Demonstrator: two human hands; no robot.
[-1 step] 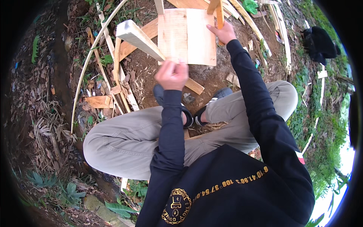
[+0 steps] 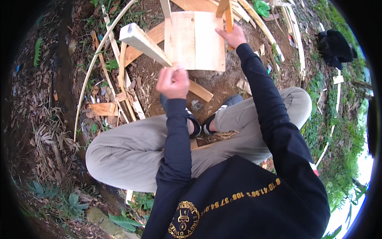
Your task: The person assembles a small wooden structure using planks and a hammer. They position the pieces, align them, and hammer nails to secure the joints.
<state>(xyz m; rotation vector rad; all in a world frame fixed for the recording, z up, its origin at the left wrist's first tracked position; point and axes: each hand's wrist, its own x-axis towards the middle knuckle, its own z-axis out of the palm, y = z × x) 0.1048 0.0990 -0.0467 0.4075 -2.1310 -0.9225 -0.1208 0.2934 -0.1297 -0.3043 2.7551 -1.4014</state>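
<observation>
From far off, I see the pale board (image 2: 181,40) lying flat over the dirt (image 2: 225,85), with wooden legs poking up. My right grip (image 2: 235,36) pinches its right edge, beside an orange leg (image 2: 229,18). My left grip (image 2: 173,83) is curled by the near left leg (image 2: 145,44); I can't tell if it holds anything. I think I'm fixing that leg on. Next I should hold the board steady and check the joint.

Daylit brown soil (image 2: 222,81), leaf litter (image 2: 51,149), green undergrowth (image 2: 341,153).
</observation>
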